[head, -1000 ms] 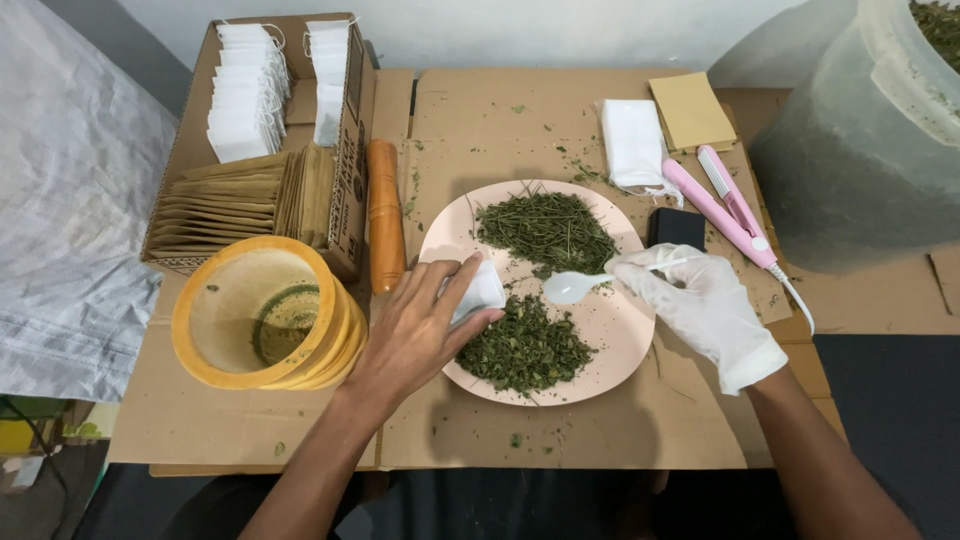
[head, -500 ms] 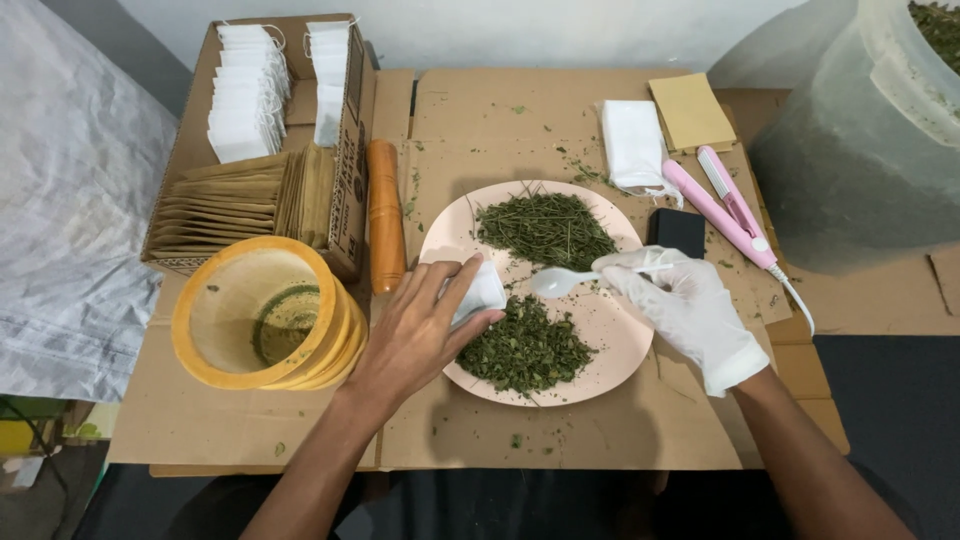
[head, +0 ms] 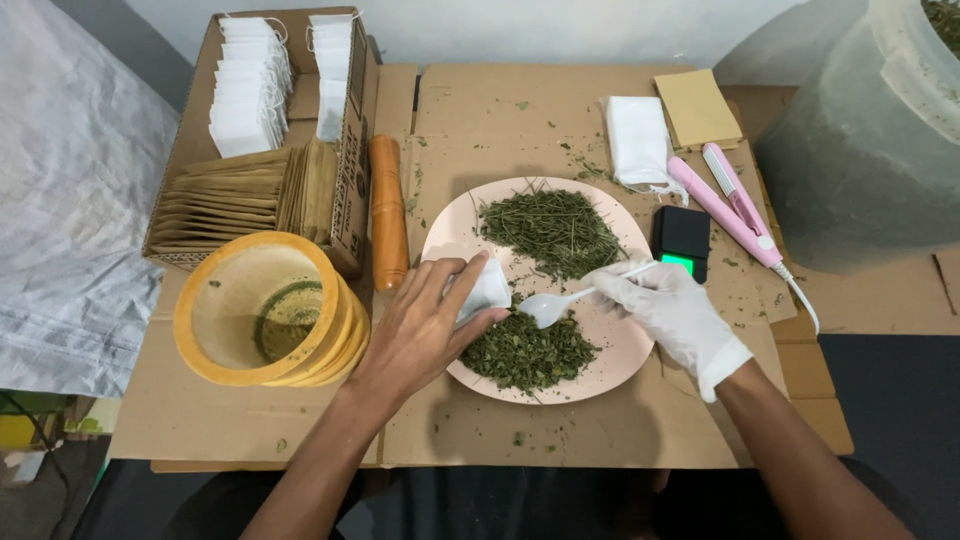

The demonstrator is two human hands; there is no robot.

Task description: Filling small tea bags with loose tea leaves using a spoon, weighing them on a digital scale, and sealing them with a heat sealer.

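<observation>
My bare left hand [head: 425, 330] pinches a small white tea bag [head: 482, 290] over the left side of a pale pink plate [head: 450, 235]. The plate carries two heaps of dried green herb: a stalky one [head: 550, 228] at the back and a leafier one [head: 525, 350] at the front. My right hand [head: 670, 310], in a white glove, holds a white plastic spoon [head: 550, 305]. The spoon's bowl sits at the top edge of the front heap, just right of the tea bag.
An open cardboard box [head: 350, 150] at the left holds white tea bags [head: 245, 85] and brown envelopes [head: 235, 200]. Stacked yellow bowls [head: 265, 310], an orange wooden roller [head: 385, 210], a small black scale [head: 682, 240], a pink sealer [head: 725, 200], white bags [head: 635, 140] and a large tub [head: 870, 140] surround the plate.
My right hand moved left and down, bringing the spoon from above the plate's middle to the front herb heap beside the tea bag. The scale is now uncovered. My left hand stayed put.
</observation>
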